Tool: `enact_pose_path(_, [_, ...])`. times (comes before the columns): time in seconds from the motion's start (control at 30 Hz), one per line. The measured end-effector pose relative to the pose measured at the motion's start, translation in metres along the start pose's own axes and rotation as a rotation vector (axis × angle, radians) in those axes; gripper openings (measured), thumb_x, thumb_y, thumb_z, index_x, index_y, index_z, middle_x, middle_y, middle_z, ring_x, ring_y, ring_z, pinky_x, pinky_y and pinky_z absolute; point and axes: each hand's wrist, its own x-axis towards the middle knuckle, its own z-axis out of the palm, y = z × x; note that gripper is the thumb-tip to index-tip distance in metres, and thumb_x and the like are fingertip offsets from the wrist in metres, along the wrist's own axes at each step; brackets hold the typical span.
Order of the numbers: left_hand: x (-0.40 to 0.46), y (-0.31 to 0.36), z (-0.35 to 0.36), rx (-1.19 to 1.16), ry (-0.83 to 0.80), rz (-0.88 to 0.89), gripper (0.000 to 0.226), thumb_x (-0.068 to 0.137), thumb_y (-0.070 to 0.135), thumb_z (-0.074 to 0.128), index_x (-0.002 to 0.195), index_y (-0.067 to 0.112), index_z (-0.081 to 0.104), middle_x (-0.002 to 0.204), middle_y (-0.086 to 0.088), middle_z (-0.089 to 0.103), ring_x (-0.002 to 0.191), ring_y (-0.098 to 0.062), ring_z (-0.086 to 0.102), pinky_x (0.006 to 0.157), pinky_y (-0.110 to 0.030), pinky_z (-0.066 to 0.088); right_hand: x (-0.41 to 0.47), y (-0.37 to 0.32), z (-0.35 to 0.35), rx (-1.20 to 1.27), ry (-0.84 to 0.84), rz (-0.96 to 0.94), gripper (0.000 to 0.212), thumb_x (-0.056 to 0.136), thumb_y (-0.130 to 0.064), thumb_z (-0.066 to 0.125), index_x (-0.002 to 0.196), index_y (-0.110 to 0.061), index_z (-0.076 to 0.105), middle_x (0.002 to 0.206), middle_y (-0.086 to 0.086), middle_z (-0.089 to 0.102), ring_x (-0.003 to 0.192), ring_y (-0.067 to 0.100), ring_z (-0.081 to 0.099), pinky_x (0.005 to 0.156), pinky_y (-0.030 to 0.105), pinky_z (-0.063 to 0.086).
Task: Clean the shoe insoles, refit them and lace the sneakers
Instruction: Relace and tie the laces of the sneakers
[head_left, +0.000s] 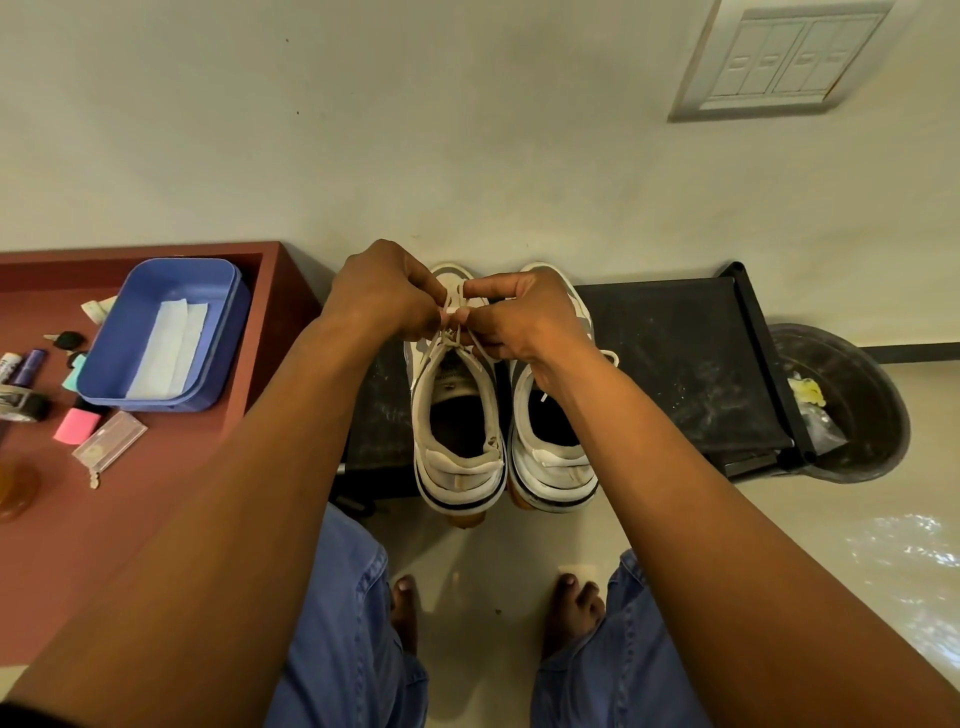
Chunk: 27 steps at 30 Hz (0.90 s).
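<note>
Two white and grey sneakers stand side by side, toes to the wall, on a low black stand (675, 353). Both hands meet over the tongue of the left sneaker (460, 415). My left hand (384, 291) pinches a loop of its white lace (453, 317). My right hand (524, 317) pinches the other strand of the same lace, and a knot sits just below the fingertips. My right wrist partly covers the front of the right sneaker (553, 447). Dark insoles show inside both shoe openings.
A reddish-brown table (156, 509) at the left holds a blue plastic tub (166, 332) with a white cloth, a pink eraser, tape and small items. A dark bucket (852, 405) with rubbish stands at the right. My bare feet are on the pale floor.
</note>
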Motion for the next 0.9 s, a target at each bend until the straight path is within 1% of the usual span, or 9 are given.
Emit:
enact_pose_path(0.1, [0.001, -0.001, -0.001, 0.006, 0.000, 0.003, 0.018, 0.077, 0.009, 0.087, 0.078, 0.025, 0.079, 0.079, -0.002, 0.077, 0.072, -0.016, 0.077, 0.081, -0.038, 0.065, 0.000, 0.001, 0.001, -0.013, 0.006, -0.025, 0.035, 0.078, -0.015, 0.086, 0.112, -0.020, 0.077, 0.102, 0.010, 0.077, 0.084, 0.025, 0.077, 0.077, 0.043, 0.064])
enact_pose_path(0.27, [0.002, 0.000, -0.001, 0.036, -0.015, 0.006, 0.024, 0.075, 0.006, 0.087, 0.082, 0.027, 0.079, 0.087, -0.002, 0.076, 0.080, -0.020, 0.076, 0.082, -0.041, 0.064, -0.006, -0.007, -0.005, 0.014, -0.072, -0.001, 0.047, 0.075, -0.003, 0.085, 0.119, -0.016, 0.074, 0.103, 0.011, 0.075, 0.086, 0.028, 0.076, 0.075, 0.042, 0.064])
enact_pose_path(0.37, [0.002, 0.000, 0.000, 0.045, -0.014, 0.001, 0.024, 0.074, 0.004, 0.086, 0.086, 0.025, 0.080, 0.087, -0.001, 0.076, 0.079, -0.019, 0.075, 0.081, -0.040, 0.064, -0.004, -0.004, -0.004, 0.001, -0.053, -0.011, 0.048, 0.073, -0.001, 0.086, 0.117, -0.019, 0.075, 0.107, 0.009, 0.074, 0.085, 0.028, 0.076, 0.074, 0.042, 0.065])
enact_pose_path(0.5, [0.001, -0.001, 0.000, 0.033, -0.011, -0.006, 0.025, 0.074, 0.006, 0.088, 0.075, 0.028, 0.075, 0.086, -0.001, 0.075, 0.077, -0.018, 0.076, 0.081, -0.040, 0.064, 0.001, 0.002, 0.001, -0.018, 0.000, -0.029, 0.050, 0.067, -0.007, 0.092, 0.112, -0.021, 0.077, 0.108, 0.010, 0.074, 0.081, 0.029, 0.077, 0.072, 0.042, 0.065])
enact_pose_path(0.57, [0.002, -0.001, -0.001, 0.039, -0.013, -0.002, 0.026, 0.073, 0.007, 0.089, 0.075, 0.029, 0.074, 0.087, -0.002, 0.075, 0.077, -0.019, 0.076, 0.081, -0.040, 0.064, 0.001, 0.003, 0.004, -0.037, 0.019, -0.038, 0.050, 0.066, -0.009, 0.093, 0.112, -0.021, 0.077, 0.107, 0.010, 0.074, 0.078, 0.028, 0.077, 0.070, 0.042, 0.065])
enact_pose_path(0.67, [0.001, 0.000, -0.001, 0.053, -0.015, 0.005, 0.026, 0.073, 0.008, 0.089, 0.077, 0.030, 0.074, 0.089, -0.001, 0.074, 0.080, -0.019, 0.075, 0.083, -0.040, 0.064, 0.002, 0.003, 0.005, -0.059, 0.034, -0.041, 0.050, 0.065, -0.010, 0.093, 0.110, -0.022, 0.078, 0.104, 0.010, 0.075, 0.077, 0.028, 0.076, 0.070, 0.043, 0.065])
enact_pose_path(0.73, [0.000, 0.000, -0.001, 0.043, -0.012, 0.006, 0.024, 0.071, 0.014, 0.092, 0.083, 0.028, 0.077, 0.091, -0.001, 0.075, 0.083, -0.020, 0.075, 0.085, -0.040, 0.063, 0.002, 0.003, 0.004, -0.073, 0.036, -0.036, 0.047, 0.064, -0.010, 0.093, 0.106, -0.025, 0.079, 0.100, 0.009, 0.076, 0.077, 0.028, 0.076, 0.071, 0.044, 0.064])
enact_pose_path(0.8, [0.000, 0.000, -0.001, 0.029, -0.010, 0.003, 0.028, 0.068, 0.020, 0.095, 0.090, 0.026, 0.080, 0.092, -0.003, 0.076, 0.085, -0.021, 0.075, 0.086, -0.040, 0.063, 0.003, 0.003, 0.004, -0.093, 0.030, -0.032, 0.043, 0.064, -0.011, 0.093, 0.102, -0.028, 0.079, 0.100, 0.008, 0.076, 0.079, 0.027, 0.076, 0.072, 0.043, 0.064])
enact_pose_path(0.9, [-0.001, 0.000, -0.002, 0.012, -0.021, -0.002, 0.029, 0.067, 0.020, 0.096, 0.088, 0.028, 0.079, 0.094, -0.005, 0.077, 0.086, -0.023, 0.076, 0.086, -0.041, 0.063, 0.002, 0.002, 0.004, -0.116, 0.020, -0.020, 0.042, 0.067, -0.011, 0.091, 0.102, -0.029, 0.079, 0.105, 0.007, 0.076, 0.082, 0.026, 0.076, 0.072, 0.042, 0.064])
